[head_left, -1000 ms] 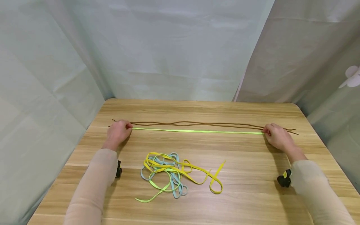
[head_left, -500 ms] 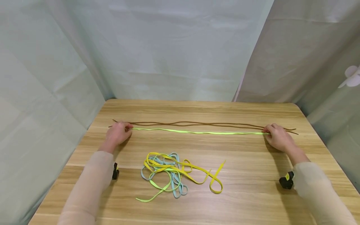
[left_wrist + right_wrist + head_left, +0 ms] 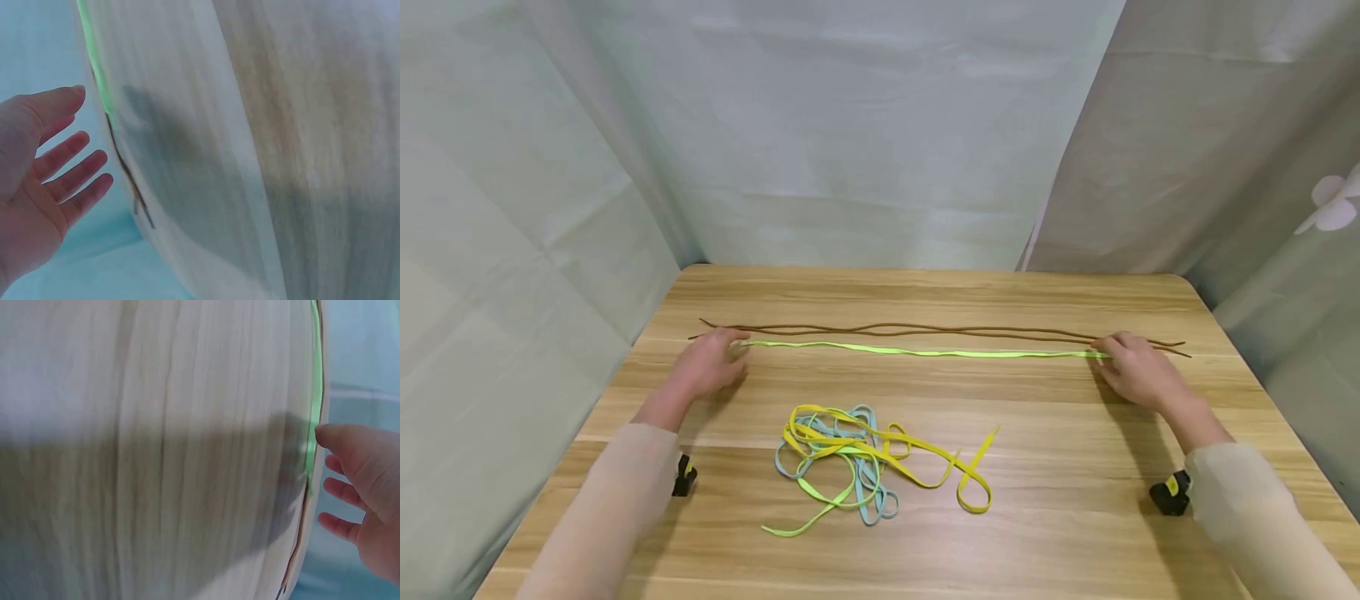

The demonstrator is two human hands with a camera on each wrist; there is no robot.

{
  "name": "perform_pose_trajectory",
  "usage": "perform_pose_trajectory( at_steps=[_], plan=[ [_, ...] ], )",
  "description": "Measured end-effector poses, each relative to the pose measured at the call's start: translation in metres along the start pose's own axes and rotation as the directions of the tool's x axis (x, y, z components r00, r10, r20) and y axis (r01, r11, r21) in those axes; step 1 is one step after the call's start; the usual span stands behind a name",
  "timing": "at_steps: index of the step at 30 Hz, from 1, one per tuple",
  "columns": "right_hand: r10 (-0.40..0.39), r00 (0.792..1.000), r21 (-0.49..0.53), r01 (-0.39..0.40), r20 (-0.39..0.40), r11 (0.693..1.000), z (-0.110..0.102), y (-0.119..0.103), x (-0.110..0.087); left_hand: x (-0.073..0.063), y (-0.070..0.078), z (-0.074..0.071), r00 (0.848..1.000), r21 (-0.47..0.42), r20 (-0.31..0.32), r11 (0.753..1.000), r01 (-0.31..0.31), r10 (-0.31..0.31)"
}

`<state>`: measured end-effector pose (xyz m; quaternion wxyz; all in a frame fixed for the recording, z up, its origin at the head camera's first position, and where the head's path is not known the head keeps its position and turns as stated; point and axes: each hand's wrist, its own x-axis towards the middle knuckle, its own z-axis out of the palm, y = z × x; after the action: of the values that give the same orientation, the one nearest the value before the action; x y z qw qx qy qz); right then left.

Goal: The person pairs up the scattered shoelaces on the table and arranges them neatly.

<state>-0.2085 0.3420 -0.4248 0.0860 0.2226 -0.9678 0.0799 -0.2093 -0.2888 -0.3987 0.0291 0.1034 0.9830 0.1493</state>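
A neon green flat shoelace (image 3: 917, 352) lies stretched nearly straight across the table, slightly wavy. Just behind it, two thin brown round laces (image 3: 970, 330) run the same way. My left hand (image 3: 709, 365) hovers at the green lace's left end; in the left wrist view its fingers (image 3: 74, 187) are spread and relaxed, apart from the lace. At the other end is my right hand (image 3: 1138, 371). In the right wrist view its thumb tip (image 3: 328, 436) is at the lace's edge, the other fingers loosely bent; its index finger is mostly hidden.
A loose tangle of flat laces lies in front: a yellow lace (image 3: 925, 454), a light blue lace (image 3: 867, 483) and another neon green lace (image 3: 820, 518). The wooden table (image 3: 1037, 550) is bounded by grey curtains (image 3: 865, 150) at the back and sides.
The green lace has gone from taut to slightly wavy. My left hand has let go of its end and drawn back a little to the left. The right hand has barely moved.
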Motion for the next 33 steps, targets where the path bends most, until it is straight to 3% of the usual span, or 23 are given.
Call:
perform_pose_trajectory(
  at_steps=[7,11,14,19,22,24,28,33],
  plan=[
    [-0.107,0.992,-0.020,0.106,-0.069,0.994,0.003,-0.022,0.008,-0.016,0.022,-0.003,0.996,0.023,-0.047,0.997,-0.076,0.077],
    [-0.174,0.980,-0.022,0.172,-0.102,0.985,0.007,-0.039,0.013,-0.026,0.036,-0.002,0.979,0.074,-0.105,0.983,-0.167,0.174],
    [-0.221,0.969,-0.010,0.221,-0.112,0.975,0.009,-0.053,0.016,-0.033,0.044,-0.001,0.956,0.112,-0.151,0.965,-0.236,0.251],
    [-0.310,0.942,-0.012,0.311,-0.126,0.950,0.013,-0.077,0.020,-0.045,0.060,-0.001,0.904,0.169,-0.214,0.925,-0.340,0.371],
    [-0.358,0.926,-0.025,0.358,-0.121,0.933,0.014,-0.092,0.023,-0.053,0.071,-0.001,0.874,0.199,-0.227,0.899,-0.390,0.429],
    [-0.383,0.917,-0.030,0.382,-0.108,0.924,0.013,-0.102,0.025,-0.058,0.079,0.000,0.863,0.212,-0.226,0.888,-0.408,0.451],
    [-0.408,0.910,-0.030,0.407,-0.071,0.913,0.011,-0.122,0.028,-0.067,0.093,0.004,0.859,0.212,-0.202,0.877,-0.430,0.470],
    [-0.437,0.899,-0.024,0.436,-0.016,0.899,0.014,-0.145,0.032,-0.080,0.107,0.015,0.876,0.177,-0.122,0.879,-0.443,0.466]
  ],
)
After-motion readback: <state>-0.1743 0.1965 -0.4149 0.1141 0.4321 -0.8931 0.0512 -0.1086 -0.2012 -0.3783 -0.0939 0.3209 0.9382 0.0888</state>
